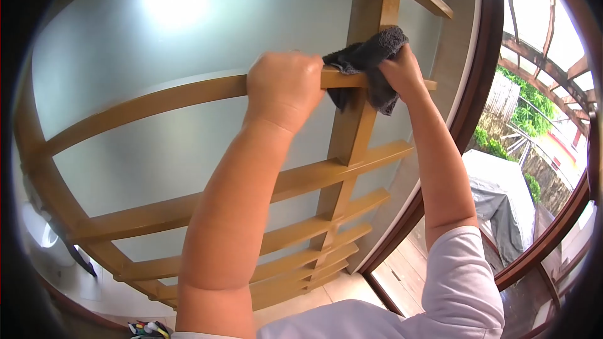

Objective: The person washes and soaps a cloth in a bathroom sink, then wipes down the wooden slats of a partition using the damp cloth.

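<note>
Left hand [286, 88]: I have it clenched on the slat [188, 95].
Right hand [403, 74]: grasping dark cloth [383, 47].
Cloth position: over slat, just right of my left hand.
Panel [125, 44]: behind both.

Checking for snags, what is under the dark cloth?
The dark cloth lies over the horizontal slat, where it crosses the upright; the covered part of that crossing cannot be seen.

No text, label, brand, number or sign is readable in this view.
</note>
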`<state>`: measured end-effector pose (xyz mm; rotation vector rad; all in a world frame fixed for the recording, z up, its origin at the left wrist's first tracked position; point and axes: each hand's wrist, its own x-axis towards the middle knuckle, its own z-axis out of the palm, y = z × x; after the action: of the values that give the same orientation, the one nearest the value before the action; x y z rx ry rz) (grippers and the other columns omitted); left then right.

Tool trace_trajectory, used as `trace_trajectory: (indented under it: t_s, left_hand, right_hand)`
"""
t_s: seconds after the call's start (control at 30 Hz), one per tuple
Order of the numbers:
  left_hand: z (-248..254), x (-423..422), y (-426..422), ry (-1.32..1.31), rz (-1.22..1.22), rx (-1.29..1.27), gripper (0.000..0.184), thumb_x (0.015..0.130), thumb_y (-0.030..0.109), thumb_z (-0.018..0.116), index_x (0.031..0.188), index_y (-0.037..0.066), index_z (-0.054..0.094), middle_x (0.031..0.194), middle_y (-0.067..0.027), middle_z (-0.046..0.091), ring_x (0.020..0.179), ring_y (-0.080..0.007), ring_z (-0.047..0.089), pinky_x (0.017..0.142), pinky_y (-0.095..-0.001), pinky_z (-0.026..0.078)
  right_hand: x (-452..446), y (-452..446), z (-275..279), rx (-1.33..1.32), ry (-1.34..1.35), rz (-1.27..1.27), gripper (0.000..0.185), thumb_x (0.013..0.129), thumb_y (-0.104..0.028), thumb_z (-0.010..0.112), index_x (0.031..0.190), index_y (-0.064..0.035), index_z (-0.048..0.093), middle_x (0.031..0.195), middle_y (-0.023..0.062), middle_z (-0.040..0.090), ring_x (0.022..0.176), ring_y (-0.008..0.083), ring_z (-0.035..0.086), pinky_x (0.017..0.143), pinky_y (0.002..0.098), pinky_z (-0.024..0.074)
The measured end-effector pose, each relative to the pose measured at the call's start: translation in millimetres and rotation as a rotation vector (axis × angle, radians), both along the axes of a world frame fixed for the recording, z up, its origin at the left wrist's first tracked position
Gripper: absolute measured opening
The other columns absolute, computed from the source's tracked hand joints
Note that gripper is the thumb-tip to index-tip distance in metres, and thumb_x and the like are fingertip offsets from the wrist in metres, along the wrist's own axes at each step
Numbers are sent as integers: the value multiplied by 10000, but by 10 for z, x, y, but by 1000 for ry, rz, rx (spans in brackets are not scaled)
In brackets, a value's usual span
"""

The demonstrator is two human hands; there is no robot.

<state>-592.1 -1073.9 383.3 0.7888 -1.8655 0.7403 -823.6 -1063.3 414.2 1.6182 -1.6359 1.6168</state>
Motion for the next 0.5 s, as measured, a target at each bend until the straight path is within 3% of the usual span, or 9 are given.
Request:
trace_trajectory:
  t_s: [0.07, 0.13, 0.2, 0.23, 0.3, 0.4, 0.47, 0.5]
  left_hand:
    - [1, -11, 21, -5, 3, 10, 230, 631, 255, 747, 684, 103, 583, 611, -52, 566, 596, -240, 574, 515, -353, 467]
    - [16, -3, 26, -2, 17, 21, 235, 625, 248, 751, 668, 98, 575, 602, -53, 560, 597, -241, 575, 513, -354, 466]
    - [7, -12, -8, 16, -6, -4, 237, 626, 241, 753, 651, 97, 567, 590, -53, 551, 587, -243, 567, 501, -355, 458]
    - [-1, -14, -24, 22, -14, -13, 239, 627, 238, 754, 643, 96, 563, 584, -53, 546, 582, -244, 563, 495, -356, 454]
    - [0, -20, -37, -2, 6, -9, 245, 632, 247, 753, 633, 97, 560, 578, -54, 540, 564, -244, 551, 480, -355, 445]
    - [-3, -1, -39, -17, 8, -26, 254, 638, 265, 749, 627, 100, 556, 572, -52, 533, 540, -238, 536, 467, -352, 435]
    - [-4, 1, -20, -27, 24, -25, 259, 642, 278, 745, 627, 101, 557, 572, -51, 533, 533, -232, 534, 466, -348, 433]
    - [0, 0, -6, -37, 44, -15, 260, 643, 284, 743, 628, 102, 558, 574, -50, 536, 533, -230, 537, 468, -346, 435]
  right_hand:
    - [-54, 74, -45, -70, -19, 17, 424, 729, -188, 615, 1089, 18, 529, 1048, 216, 605, 1012, 313, 579, 862, 355, 448]
    - [-166, 293, -132, -273, -207, 97, 288, 724, -36, 589, 1006, 12, 557, 973, 126, 621, 886, 223, 595, 774, 306, 468]
    - [-487, 581, -260, -471, -327, 525, 230, 776, -15, 536, 1001, 15, 567, 923, 128, 619, 899, 191, 574, 765, 306, 471]
    - [-478, 703, -323, -563, -241, 490, 210, 790, -14, 535, 993, 7, 579, 931, 122, 619, 897, 192, 577, 769, 290, 470]
    - [-409, 1110, -348, -584, 313, 105, 201, 826, -24, 529, 1017, -6, 590, 982, 114, 617, 933, 197, 581, 815, 276, 464]
    - [-616, 1092, -776, -588, 184, -116, 296, 857, -34, 510, 1149, 5, 536, 1098, 119, 600, 1040, 227, 569, 925, 304, 435]
    - [-20, 1089, -962, -590, -742, 981, 365, 846, -48, 520, 1205, 10, 481, 1116, 125, 587, 1044, 237, 563, 932, 304, 432]
    - [-111, 786, -1195, -533, -778, 930, 356, 854, -57, 502, 1204, 4, 482, 1113, 123, 583, 1048, 227, 551, 928, 301, 424]
